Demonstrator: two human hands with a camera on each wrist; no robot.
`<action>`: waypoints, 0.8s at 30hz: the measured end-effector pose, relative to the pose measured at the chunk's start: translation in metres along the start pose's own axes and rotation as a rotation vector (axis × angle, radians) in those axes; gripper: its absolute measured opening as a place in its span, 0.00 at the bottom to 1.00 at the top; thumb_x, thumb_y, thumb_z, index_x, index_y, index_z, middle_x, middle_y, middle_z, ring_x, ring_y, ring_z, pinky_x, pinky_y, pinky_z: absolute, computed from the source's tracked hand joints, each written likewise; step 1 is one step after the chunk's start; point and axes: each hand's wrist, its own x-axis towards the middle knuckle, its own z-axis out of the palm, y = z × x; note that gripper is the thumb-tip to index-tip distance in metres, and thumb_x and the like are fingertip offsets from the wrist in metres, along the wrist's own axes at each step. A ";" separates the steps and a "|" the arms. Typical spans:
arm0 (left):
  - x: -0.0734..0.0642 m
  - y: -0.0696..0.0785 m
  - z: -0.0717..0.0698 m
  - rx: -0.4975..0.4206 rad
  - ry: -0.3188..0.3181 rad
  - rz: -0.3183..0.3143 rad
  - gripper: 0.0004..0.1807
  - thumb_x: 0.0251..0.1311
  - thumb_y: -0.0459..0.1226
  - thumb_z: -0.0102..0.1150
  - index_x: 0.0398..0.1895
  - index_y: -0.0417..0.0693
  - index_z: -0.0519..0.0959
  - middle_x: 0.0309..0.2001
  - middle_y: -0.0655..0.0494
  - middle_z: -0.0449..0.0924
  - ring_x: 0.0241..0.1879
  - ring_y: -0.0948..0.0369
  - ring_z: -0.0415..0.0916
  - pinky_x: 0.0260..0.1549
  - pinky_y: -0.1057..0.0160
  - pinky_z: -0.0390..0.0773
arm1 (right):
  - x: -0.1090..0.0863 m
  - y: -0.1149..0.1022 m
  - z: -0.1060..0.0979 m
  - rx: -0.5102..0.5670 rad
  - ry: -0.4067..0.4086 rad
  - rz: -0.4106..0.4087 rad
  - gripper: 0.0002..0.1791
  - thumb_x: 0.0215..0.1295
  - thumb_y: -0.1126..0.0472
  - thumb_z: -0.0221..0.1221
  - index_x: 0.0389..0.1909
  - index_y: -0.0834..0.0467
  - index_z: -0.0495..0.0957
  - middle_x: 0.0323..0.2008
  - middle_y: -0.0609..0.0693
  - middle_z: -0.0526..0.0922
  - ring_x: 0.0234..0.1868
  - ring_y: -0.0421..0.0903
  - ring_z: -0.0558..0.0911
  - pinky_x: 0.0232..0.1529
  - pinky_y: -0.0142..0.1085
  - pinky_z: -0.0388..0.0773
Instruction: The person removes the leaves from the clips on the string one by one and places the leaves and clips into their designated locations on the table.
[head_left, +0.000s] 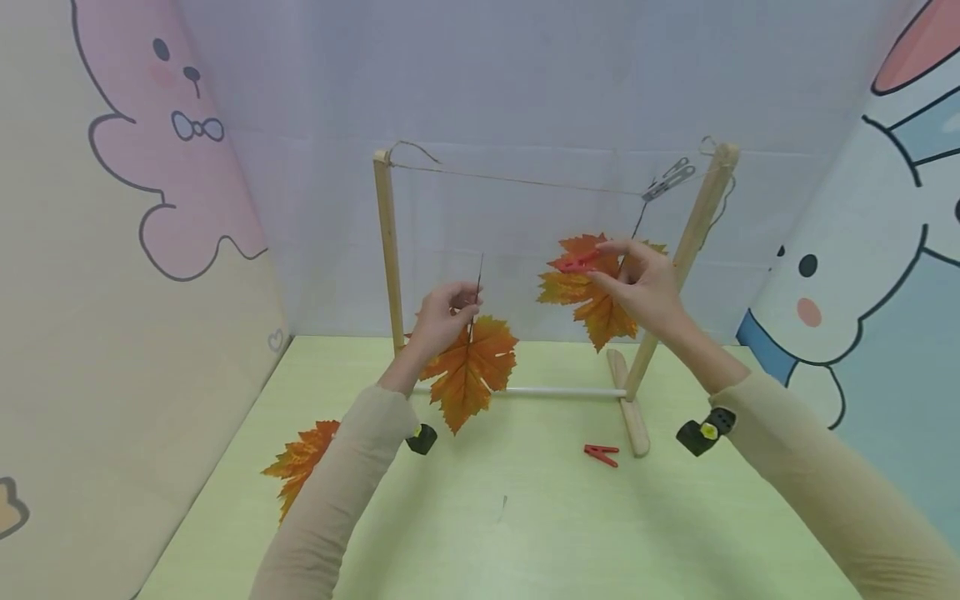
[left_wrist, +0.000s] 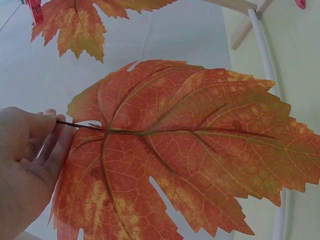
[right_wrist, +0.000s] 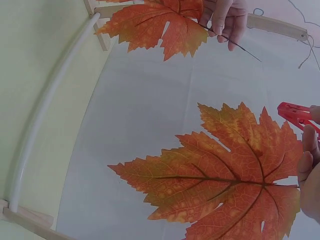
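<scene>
My left hand (head_left: 447, 315) pinches the dark stem of an orange maple leaf (head_left: 480, 367), which hangs below the fingers, with the stem's tip pointing up. In the left wrist view the veins of this leaf (left_wrist: 210, 145) spread out from the stem end. Between thumb and forefinger, my right hand (head_left: 643, 283) holds a red clothespin (head_left: 576, 264). Behind that hand, a second maple leaf (head_left: 598, 321) hangs from the string (head_left: 517, 178), its stem clipped by a grey clothespin (head_left: 669, 180). The right wrist view shows the red clothespin (right_wrist: 294, 111) beside the hanging leaf (right_wrist: 220, 175).
A wooden frame with a left post (head_left: 387, 242), a right post (head_left: 693, 221) and a white bottom rod (head_left: 562, 391) stands on the pale green table (head_left: 555, 533). Another red clothespin (head_left: 602, 454) lies near its foot (head_left: 633, 421). One more maple leaf (head_left: 296, 462) lies at left, partly behind my sleeve.
</scene>
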 end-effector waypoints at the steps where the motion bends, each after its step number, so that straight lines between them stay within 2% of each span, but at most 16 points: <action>1: -0.001 -0.001 0.000 0.001 -0.004 -0.001 0.13 0.57 0.25 0.54 0.45 0.36 0.76 0.38 0.41 0.79 0.37 0.54 0.77 0.33 0.64 0.76 | -0.001 0.001 0.000 0.009 0.000 0.001 0.16 0.52 0.73 0.62 0.43 0.72 0.75 0.12 0.53 0.66 0.09 0.35 0.60 0.11 0.26 0.57; 8: -0.010 -0.010 -0.005 0.030 -0.009 0.003 0.13 0.57 0.25 0.53 0.46 0.35 0.76 0.38 0.41 0.79 0.36 0.53 0.77 0.30 0.67 0.76 | -0.011 0.010 -0.002 0.058 -0.017 0.054 0.16 0.53 0.74 0.61 0.44 0.72 0.73 0.15 0.44 0.69 0.11 0.35 0.62 0.11 0.26 0.58; 13: -0.016 -0.015 -0.010 0.061 -0.021 -0.032 0.13 0.58 0.26 0.54 0.47 0.36 0.76 0.39 0.42 0.79 0.37 0.53 0.77 0.31 0.65 0.76 | -0.019 0.016 -0.001 0.022 -0.022 0.075 0.17 0.53 0.72 0.61 0.45 0.72 0.74 0.17 0.50 0.69 0.11 0.36 0.62 0.11 0.26 0.59; 16: -0.019 -0.018 -0.013 0.072 -0.033 -0.077 0.14 0.58 0.27 0.54 0.48 0.38 0.76 0.39 0.45 0.79 0.38 0.55 0.76 0.32 0.64 0.76 | -0.024 0.020 0.000 0.003 -0.027 0.094 0.17 0.54 0.72 0.61 0.45 0.71 0.74 0.14 0.53 0.68 0.11 0.37 0.62 0.11 0.27 0.60; 20: -0.023 -0.022 -0.015 0.072 -0.046 -0.112 0.13 0.58 0.27 0.53 0.48 0.38 0.76 0.37 0.47 0.80 0.37 0.55 0.77 0.32 0.64 0.77 | -0.031 0.027 0.003 0.000 -0.033 0.124 0.17 0.54 0.70 0.61 0.45 0.70 0.74 0.10 0.51 0.66 0.10 0.37 0.62 0.11 0.28 0.59; 24: -0.028 -0.028 -0.017 0.060 -0.052 -0.107 0.13 0.58 0.25 0.52 0.47 0.36 0.76 0.37 0.43 0.79 0.37 0.53 0.77 0.33 0.63 0.77 | -0.037 0.033 0.006 0.031 -0.037 0.141 0.17 0.54 0.71 0.61 0.45 0.72 0.74 0.09 0.47 0.66 0.09 0.36 0.63 0.10 0.28 0.60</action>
